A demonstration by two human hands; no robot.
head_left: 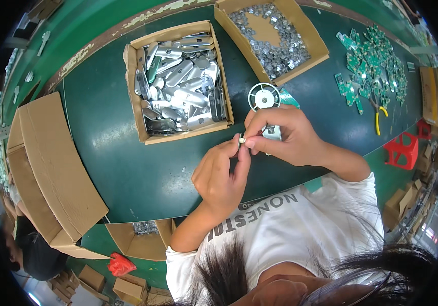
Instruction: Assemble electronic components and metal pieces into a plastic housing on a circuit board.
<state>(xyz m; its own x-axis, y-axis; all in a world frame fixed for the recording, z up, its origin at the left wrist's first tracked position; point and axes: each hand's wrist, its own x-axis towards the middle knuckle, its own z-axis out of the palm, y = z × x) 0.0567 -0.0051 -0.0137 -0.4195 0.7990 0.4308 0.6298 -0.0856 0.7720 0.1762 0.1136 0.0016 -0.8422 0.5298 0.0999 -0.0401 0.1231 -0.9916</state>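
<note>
Near the table's front edge my two hands meet. My left hand [221, 173] pinches a small thin piece, seen edge-on, between thumb and fingertips. My right hand [289, 136] has thumb and forefinger closed on a tiny whitish connector [242, 140] at that piece. A white spoked ring like a fan frame [264, 97] shows just beyond my right hand. Below it, partly covered by my fingers, is a pale boxy part [272, 133]; whether the two are joined is hidden. A green circuit board [289, 98] lies next to the ring.
A cardboard box of silver casings [183, 81] stands beyond my left hand. Farther right is a box of small metal parts [275, 38]. Loose circuit boards [377, 66] and yellow-handled pliers [379, 120] lie at right. An open carton [58, 168] stands left; a red stool [402, 150] is beyond the table.
</note>
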